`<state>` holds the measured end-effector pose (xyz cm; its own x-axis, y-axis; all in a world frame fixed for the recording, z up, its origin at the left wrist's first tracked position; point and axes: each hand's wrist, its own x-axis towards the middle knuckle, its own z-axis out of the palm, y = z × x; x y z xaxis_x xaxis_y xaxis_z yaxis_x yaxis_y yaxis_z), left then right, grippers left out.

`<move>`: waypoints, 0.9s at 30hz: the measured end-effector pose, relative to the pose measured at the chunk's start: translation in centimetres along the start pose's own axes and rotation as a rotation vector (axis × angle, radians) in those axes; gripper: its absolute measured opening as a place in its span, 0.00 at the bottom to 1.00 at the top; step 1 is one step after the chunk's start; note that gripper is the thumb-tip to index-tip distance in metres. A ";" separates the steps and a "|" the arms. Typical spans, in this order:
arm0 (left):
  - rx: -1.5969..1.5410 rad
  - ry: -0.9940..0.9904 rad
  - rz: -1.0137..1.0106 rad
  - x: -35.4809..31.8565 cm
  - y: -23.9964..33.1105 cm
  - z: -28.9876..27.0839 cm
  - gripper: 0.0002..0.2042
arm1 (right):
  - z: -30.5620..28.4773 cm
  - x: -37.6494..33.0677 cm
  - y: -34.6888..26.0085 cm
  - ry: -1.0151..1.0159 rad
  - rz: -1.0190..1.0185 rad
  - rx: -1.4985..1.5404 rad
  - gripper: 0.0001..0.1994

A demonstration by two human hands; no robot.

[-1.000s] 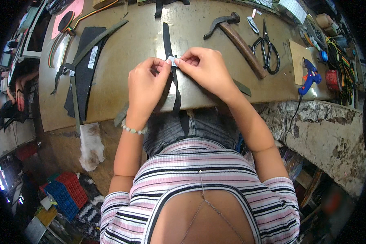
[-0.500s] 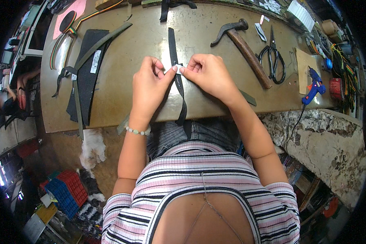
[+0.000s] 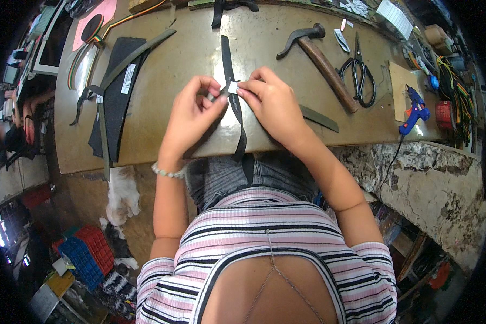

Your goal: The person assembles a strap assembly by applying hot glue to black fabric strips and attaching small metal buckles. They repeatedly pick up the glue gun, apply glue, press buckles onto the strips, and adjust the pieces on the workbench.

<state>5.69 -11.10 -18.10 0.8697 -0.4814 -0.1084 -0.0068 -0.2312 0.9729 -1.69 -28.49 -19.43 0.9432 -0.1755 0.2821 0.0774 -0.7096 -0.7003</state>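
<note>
My left hand (image 3: pixel 195 110) is closed, its thumb and fingertips pinching an olive strap (image 3: pixel 224 89) over the middle of the table. Beside it, my right hand (image 3: pixel 271 102) pinches a small white label (image 3: pixel 233 87) against the strap. Beneath both hands a long black strap (image 3: pixel 227 59) runs from the table toward my lap, and its lower part hangs over the near edge. An olive strap end (image 3: pixel 319 118) sticks out from under my right hand; whether it belongs to the held strap is hidden.
Right of my hands lie a hammer (image 3: pixel 326 67), black-handled scissors (image 3: pixel 357 81) and a blue glue gun (image 3: pixel 414 114) with its cord over the edge. At left, olive straps rest on a dark fabric piece (image 3: pixel 116 102). A striped ribbon roll (image 3: pixel 92 28) lies at far left.
My left hand has shifted slightly left and now shows the olive strap between its fingers. The strap end at the near edge by my left wrist has gone from view; more shows at right.
</note>
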 end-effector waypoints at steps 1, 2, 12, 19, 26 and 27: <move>0.133 -0.061 -0.017 -0.5 0.2 -0.5 0.09 | 0.0 0.0 0.1 -0.012 0.016 0.002 0.07; 0.176 -0.087 0.104 -0.8 0.2 -0.6 0.09 | 0.0 0.1 0.1 -0.014 0.017 0.006 0.07; 0.361 0.121 0.331 -0.8 -1.4 1.3 0.07 | 0.1 0.0 0.1 0.008 0.003 0.014 0.07; 0.283 0.231 0.154 0.5 -1.7 1.7 0.08 | 0.3 -0.2 0.3 0.011 0.002 0.010 0.07; 0.345 0.153 0.015 1.1 -0.3 1.3 0.09 | -1.4 1.9 -0.5 -0.037 -0.085 0.093 0.09; 0.352 0.152 0.011 1.2 -0.2 1.2 0.09 | -1.6 2.8 -0.4 -0.043 -0.152 0.135 0.09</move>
<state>6.09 -12.67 -18.67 0.9318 -0.3606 -0.0414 -0.1622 -0.5156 0.8413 0.37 -29.77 -17.26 0.9299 -0.0418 0.3654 0.2601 -0.6276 -0.7338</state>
